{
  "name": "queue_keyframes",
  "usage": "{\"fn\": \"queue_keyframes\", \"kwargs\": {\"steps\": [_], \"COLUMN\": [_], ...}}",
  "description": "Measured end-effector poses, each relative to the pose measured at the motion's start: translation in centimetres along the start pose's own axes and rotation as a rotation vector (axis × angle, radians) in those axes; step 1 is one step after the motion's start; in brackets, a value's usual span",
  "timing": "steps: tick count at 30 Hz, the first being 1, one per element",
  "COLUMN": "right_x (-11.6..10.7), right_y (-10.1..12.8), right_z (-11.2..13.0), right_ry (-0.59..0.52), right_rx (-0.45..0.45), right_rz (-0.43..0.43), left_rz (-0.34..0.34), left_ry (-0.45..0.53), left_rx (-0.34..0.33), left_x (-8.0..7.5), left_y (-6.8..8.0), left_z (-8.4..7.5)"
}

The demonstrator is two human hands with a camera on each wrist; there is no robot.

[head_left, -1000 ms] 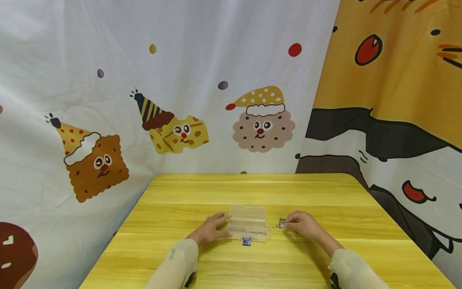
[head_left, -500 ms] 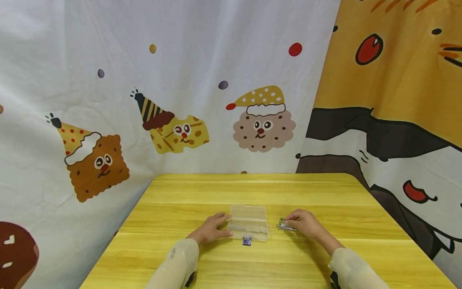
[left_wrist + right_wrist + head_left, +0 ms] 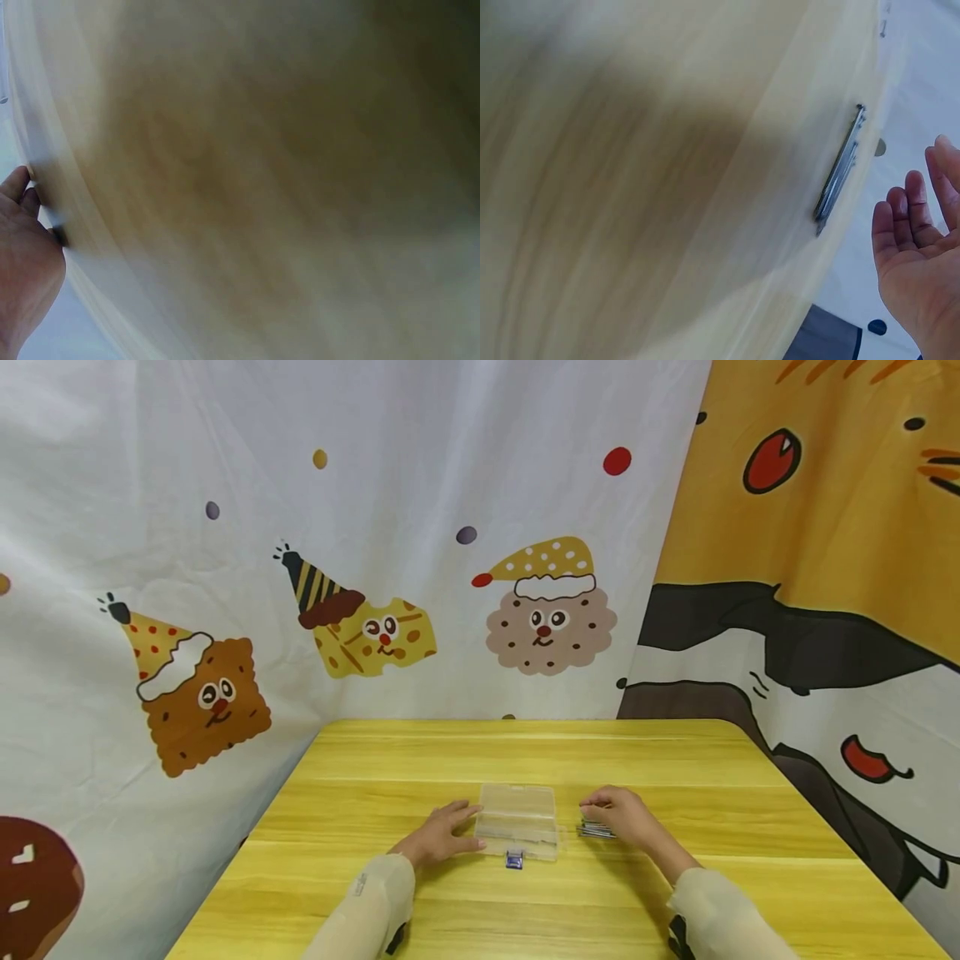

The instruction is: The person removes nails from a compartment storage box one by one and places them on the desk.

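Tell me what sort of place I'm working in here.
Likely a makeshift recording booth, not a workshop: cartoon curtains wall in a yellow table that bears only a clear box and some nails.

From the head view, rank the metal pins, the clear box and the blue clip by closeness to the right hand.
1. Metal pins: beside the right hand, at its fingertips.
2. Clear box: further left, between both hands.
3. Blue clip: at the box's near edge, slightly farther; a close call with the box.
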State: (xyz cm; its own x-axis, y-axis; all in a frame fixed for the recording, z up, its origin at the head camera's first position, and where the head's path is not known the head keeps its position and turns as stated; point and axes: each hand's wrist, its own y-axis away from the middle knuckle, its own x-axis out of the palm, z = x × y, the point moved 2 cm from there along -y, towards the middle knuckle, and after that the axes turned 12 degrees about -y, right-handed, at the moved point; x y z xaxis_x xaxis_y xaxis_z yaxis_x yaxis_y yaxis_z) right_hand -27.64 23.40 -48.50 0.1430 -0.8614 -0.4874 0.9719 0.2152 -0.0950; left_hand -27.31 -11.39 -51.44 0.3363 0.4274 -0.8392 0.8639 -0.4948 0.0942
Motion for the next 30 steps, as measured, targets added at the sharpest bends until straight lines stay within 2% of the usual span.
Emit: {"fn": "queue_keyframes", "kwargs": {"steps": [17,24,30], "right_x": [5.9,8.4,9.8], "right_y": [-2.3,-3.0,-3.5], "right_z": [3.2,4.2,4.2], "right_ry": [-0.141,-0.055,-0.034], "right_rx": [-0.018,-0.068,-0.110], "right_rz": [0.025,0.062,0.062], "left_rz": [0.004,-0.004,0.006], "left_ry": [0.012,0.002,-0.013], "left_rx": [-0.020,-0.041,-0.034], "left_x": [-0.3,-0.5,-0.3], "left_y": [-0.2,-0.2,-0.1], "left_z": [0.0,-0.2,-0.3]}}
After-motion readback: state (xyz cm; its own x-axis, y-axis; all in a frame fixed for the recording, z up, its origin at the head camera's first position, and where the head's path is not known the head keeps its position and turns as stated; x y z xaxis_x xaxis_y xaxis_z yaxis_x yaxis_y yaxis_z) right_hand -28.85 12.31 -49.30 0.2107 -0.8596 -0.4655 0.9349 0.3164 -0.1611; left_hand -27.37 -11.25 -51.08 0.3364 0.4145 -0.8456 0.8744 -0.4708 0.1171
